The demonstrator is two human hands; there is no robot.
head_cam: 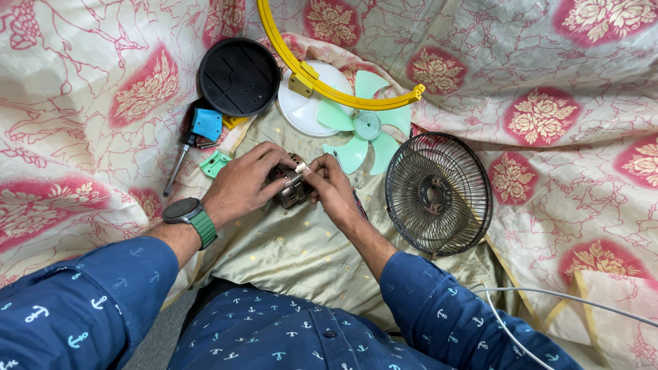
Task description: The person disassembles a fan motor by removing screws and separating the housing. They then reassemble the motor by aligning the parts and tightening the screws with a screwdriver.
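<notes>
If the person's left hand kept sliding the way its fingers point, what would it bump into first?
The left hand points rightward across the small metal motor, so it would probably meet the right hand gripping the other side. Past that lies the wire fan guard.

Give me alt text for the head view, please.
Both hands, left hand and right hand, hold a small metal motor over a gold cloth. Around it lie a green fan blade, a dark wire grille, a black disc and a yellow ring.

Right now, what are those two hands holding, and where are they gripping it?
Both hands hold a small metal fan motor. The left hand wraps over its top and left side; the right hand pinches its right end with the fingertips.
</notes>
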